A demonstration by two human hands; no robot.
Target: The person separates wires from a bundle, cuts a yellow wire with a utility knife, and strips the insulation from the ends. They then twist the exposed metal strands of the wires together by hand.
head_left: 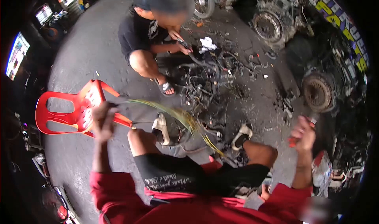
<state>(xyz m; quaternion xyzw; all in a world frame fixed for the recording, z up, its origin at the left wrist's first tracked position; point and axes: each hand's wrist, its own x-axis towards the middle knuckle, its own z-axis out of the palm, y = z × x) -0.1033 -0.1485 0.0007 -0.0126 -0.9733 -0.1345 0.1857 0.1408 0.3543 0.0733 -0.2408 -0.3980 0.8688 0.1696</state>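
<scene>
My left hand, blurred by motion, is closed at the dark end of a wiring harness, held out to the left. From there the harness's yellow-green wires arc rightward and down between my knees. Raised at the right, my right hand is wrapped round a red-handled tool. A short metal end of that tool shows above the fingers; its exact kind is blurred.
A red plastic chair stands at the left. Ahead, a crouching person in dark clothes handles a cable over a heap of wiring harnesses. Greasy engines line the right side, and a plastic bag lies at lower right.
</scene>
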